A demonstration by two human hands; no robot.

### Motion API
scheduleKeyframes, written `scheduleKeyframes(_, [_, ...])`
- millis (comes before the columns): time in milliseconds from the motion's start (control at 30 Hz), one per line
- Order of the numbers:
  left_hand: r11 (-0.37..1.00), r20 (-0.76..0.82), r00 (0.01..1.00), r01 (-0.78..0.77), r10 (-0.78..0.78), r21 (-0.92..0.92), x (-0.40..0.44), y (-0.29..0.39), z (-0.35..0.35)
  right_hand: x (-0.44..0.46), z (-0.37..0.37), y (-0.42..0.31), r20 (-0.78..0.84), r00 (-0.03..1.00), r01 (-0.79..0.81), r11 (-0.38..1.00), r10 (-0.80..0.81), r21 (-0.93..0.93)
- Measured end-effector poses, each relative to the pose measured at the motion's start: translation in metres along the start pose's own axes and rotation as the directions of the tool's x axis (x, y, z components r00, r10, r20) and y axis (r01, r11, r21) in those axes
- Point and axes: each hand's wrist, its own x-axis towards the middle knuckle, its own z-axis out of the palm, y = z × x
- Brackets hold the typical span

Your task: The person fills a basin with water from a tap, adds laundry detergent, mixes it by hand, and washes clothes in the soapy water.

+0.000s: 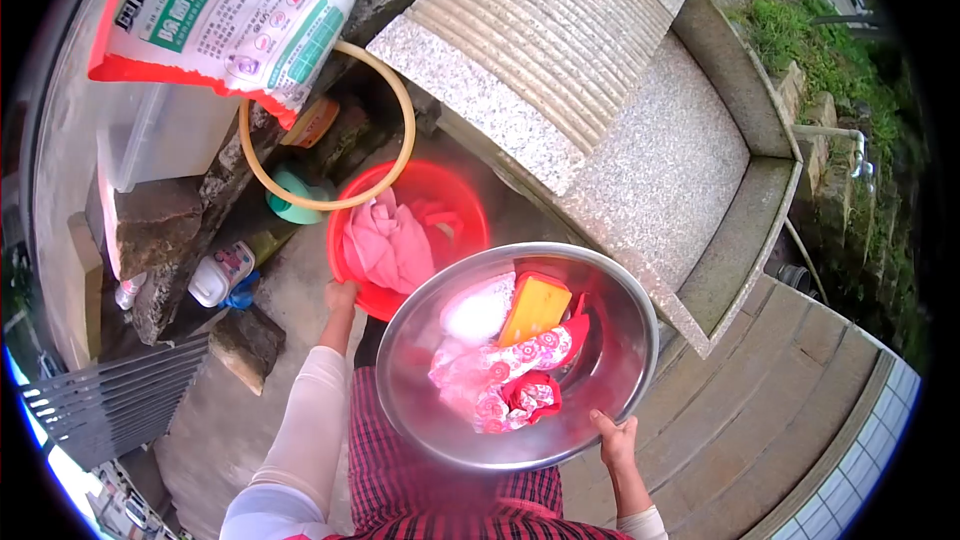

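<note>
My right hand [614,436] grips the near right rim of a large stainless steel basin [610,370], tilted in front of my body. Inside it lie a pink-and-white floral cloth [510,365], an orange-yellow block [538,308] and a white lump [478,310] that I cannot identify. At the left edge of a red plastic basin [470,202], my left hand [342,296] is closed on the rim, its fingers partly hidden. Pink cloth [388,245] is bunched in the red basin. The steel basin overlaps the red basin's lower right side in view.
A stone washing sink with a ribbed washboard [540,30] stands ahead, with a tap [862,155] beyond it. A yellow hose [405,105] loops above the red basin. A detergent bag [235,15], a teal container [292,198] and rough stones [248,345] are at left.
</note>
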Motion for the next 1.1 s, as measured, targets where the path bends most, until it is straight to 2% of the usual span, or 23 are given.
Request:
scheduleKeyframes(67, [0.998, -0.020, 1.000, 0.018, -0.019, -0.054, -0.035, 0.004, -0.037, 0.000, -0.007, -0.017, -0.004, 0.999, 0.037, 0.999, -0.037, -0.010])
scheduleKeyframes(167, [0.986, -0.055, 0.995, 0.073, -0.082, -0.149, -0.090, -0.009, -0.096, 0.002, -0.029, -0.059, 0.072, 0.995, 0.063, 0.997, -0.065, 0.041])
scheduleKeyframes(233, [0.972, -0.051, 0.998, 0.007, -0.020, -0.235, -0.123, -0.026, -0.133, 0.005, -0.055, -0.089, 0.136, 0.988, 0.060, 0.994, -0.072, 0.088])
scheduleKeyframes(400, [0.914, -0.033, 0.996, 0.063, -0.083, -0.400, -0.162, -0.101, -0.220, 0.036, -0.105, -0.140, 0.060, 0.993, 0.084, 0.971, -0.099, 0.224])
scheduleKeyframes(467, [0.896, -0.048, 0.988, 0.115, -0.150, -0.429, -0.191, -0.093, -0.251, 0.054, -0.109, -0.151, 0.020, 0.992, 0.115, 0.944, -0.127, 0.308])
scheduleKeyframes(533, [0.878, -0.058, 0.984, 0.124, -0.169, -0.463, -0.252, -0.056, -0.282, 0.089, -0.103, -0.150, -0.067, 0.992, 0.123, 0.916, -0.105, 0.381])
scheduleKeyframes(633, [0.843, -0.040, 0.985, 0.125, -0.170, -0.523, -0.274, -0.079, -0.307, 0.158, -0.091, -0.133, -0.194, 0.981, 0.107, 0.881, -0.018, 0.460])
scheduleKeyframes(700, [0.790, -0.027, 0.987, 0.113, -0.161, -0.603, -0.279, -0.084, -0.299, 0.198, -0.079, -0.143, -0.200, 0.980, 0.101, 0.860, 0.002, 0.500])
scheduleKeyframes(900, [0.702, -0.057, 0.979, 0.098, -0.195, -0.706, -0.374, -0.051, -0.283, 0.288, -0.081, -0.128, -0.281, 0.950, 0.025, 0.865, 0.135, 0.501])
scheduleKeyframes(967, [0.640, 0.018, 0.990, 0.103, -0.138, -0.761, -0.426, -0.022, -0.300, 0.315, -0.088, -0.109, -0.317, 0.939, 0.022, 0.897, 0.134, 0.442])
scheduleKeyframes(1033, [0.666, 0.178, 0.980, 0.195, -0.093, -0.720, -0.478, 0.027, -0.276, 0.341, -0.095, -0.098, -0.361, 0.926, 0.044, 0.923, 0.106, 0.382])
scheduleKeyframes(1100, [0.791, 0.376, 0.918, 0.323, -0.128, -0.519, -0.523, 0.066, -0.249, 0.329, -0.101, -0.112, -0.360, 0.883, -0.066, 0.841, 0.299, 0.537])
